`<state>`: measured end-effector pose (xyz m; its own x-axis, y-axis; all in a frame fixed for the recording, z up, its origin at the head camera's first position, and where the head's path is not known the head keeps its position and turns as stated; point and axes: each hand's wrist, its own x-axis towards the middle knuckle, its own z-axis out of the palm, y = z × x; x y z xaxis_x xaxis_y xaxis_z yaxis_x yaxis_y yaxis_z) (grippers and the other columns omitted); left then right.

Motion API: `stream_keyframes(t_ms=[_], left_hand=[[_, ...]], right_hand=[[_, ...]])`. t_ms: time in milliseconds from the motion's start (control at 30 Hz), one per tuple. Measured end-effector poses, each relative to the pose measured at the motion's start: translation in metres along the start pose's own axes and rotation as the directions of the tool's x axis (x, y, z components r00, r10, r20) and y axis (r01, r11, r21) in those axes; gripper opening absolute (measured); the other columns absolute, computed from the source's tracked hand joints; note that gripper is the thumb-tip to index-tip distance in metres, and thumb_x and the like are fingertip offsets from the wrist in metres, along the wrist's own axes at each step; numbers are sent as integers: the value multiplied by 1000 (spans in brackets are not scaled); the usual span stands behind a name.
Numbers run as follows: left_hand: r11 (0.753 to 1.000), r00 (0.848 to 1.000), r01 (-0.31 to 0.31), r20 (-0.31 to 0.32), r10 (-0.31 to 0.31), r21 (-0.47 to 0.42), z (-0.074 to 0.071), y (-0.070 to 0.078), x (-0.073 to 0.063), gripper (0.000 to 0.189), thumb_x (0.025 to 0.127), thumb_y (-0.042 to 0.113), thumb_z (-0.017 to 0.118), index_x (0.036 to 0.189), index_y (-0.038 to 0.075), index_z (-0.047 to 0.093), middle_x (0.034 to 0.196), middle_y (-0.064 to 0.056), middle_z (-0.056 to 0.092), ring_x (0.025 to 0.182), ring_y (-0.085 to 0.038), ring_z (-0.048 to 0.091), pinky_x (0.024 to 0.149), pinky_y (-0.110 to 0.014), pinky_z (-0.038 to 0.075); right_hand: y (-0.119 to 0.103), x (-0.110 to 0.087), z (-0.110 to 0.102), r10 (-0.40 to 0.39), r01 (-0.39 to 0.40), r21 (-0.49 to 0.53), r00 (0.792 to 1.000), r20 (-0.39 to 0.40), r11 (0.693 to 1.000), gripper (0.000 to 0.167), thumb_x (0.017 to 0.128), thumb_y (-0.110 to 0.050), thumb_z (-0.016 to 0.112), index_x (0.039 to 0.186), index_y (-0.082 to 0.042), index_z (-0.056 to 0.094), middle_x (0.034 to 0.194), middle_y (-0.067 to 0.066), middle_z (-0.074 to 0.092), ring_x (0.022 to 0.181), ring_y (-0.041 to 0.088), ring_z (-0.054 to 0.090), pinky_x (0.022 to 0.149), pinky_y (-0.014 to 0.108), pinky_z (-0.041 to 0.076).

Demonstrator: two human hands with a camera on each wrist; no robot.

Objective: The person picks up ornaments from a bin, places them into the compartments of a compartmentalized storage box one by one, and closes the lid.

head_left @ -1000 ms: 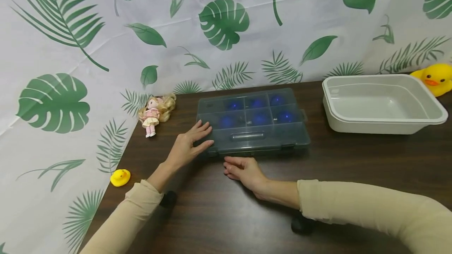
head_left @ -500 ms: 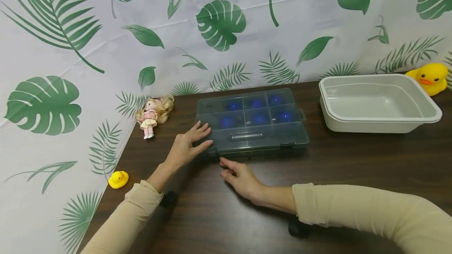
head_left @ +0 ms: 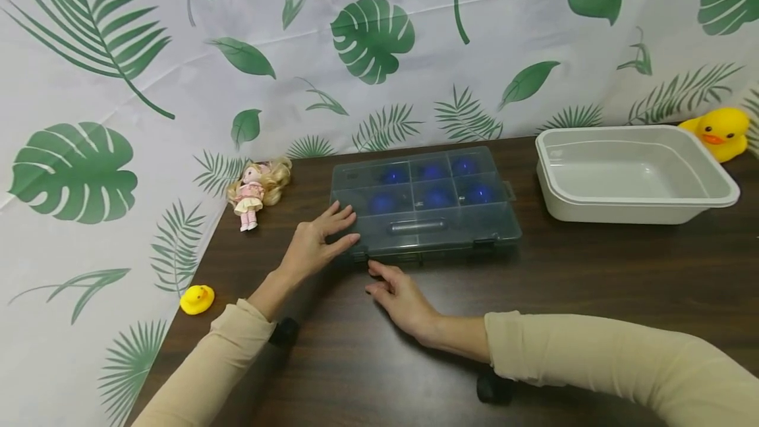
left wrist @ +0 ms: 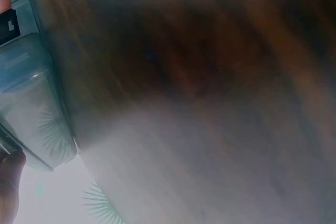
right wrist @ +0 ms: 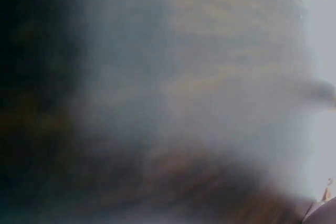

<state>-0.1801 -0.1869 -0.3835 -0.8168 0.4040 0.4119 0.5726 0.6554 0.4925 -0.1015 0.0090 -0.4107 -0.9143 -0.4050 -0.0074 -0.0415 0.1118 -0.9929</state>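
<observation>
A translucent grey compartment box lies on the dark wooden table with its lid down. Through the lid, several round blue things show in its compartments. My left hand rests on the box's front left corner, fingers spread over the lid's edge. At the front edge, the fingertips of my right hand touch near the left latch, with the thumb apart from the index finger. Another dark latch sits toward the right of the same edge. Part of the black latch also appears in the left wrist view.
A light grey plastic tub stands to the right, with a large yellow duck behind its corner. On the left are a doll and a small rubber duck. A leaf-patterned cloth hangs behind the table.
My right hand has shifted slightly left along the box's front edge toward the left latch, its thumb parting from the index finger. The left hand stays on the corner.
</observation>
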Motion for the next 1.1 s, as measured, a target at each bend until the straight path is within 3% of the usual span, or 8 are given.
stream_keyframes(t_ms=[233, 500, 733, 1000, 1100], left_hand=[[1000, 1000, 14, 11, -14, 7, 0, 1, 1, 43, 83, 22, 73, 120, 3, 63, 127, -10, 59, 128, -27, 46, 92, -42, 49], [1000, 1000, 13, -1, -13, 0, -2, 2, 2, 42, 83, 22, 73, 120, 3, 64, 126, -10, 59, 128, -27, 46, 94, -42, 48], [1000, 1000, 27, 2, -27, 10, -1, 1, -1, 43, 82, 22, 73, 120, 3, 64, 126, -10, 59, 127, -27, 47, 91, -41, 49], [1000, 1000, 11, -7, -11, 14, -1, 3, 1, 43, 82, 23, 73, 120, 3, 64, 126, -10, 59, 127, -27, 47, 90, -41, 50], [1000, 1000, 5, -11, -5, 19, -2, 3, 2, 44, 82, 22, 74, 119, 3, 64, 125, -10, 60, 127, -27, 48, 92, -42, 49]], right_hand=[[3, 1, -4, 47, -47, 125, 999, 2, 991, 44, 93, 9, 44, 136, 13, 38, 135, 30, 45, 112, 36, 58, 92, 30, 49], [0, 1, 0, 16, -16, -2, 1000, -1, 1000, 46, 95, 0, 49, 137, 12, 37, 139, 28, 42, 117, 34, 53, 98, 38, 45], [3, 2, -3, 63, -65, 164, 998, 16, 984, 40, 94, 10, 43, 134, 14, 41, 135, 30, 45, 113, 37, 57, 93, 28, 48], [2, 1, -2, 55, -54, 97, 999, -1, 994, 42, 95, 6, 43, 135, 15, 37, 135, 30, 45, 114, 37, 56, 96, 35, 47], [0, 2, 0, 43, -42, 1, 999, -9, 999, 44, 95, 1, 48, 137, 13, 37, 135, 28, 46, 118, 35, 54, 99, 40, 44]])
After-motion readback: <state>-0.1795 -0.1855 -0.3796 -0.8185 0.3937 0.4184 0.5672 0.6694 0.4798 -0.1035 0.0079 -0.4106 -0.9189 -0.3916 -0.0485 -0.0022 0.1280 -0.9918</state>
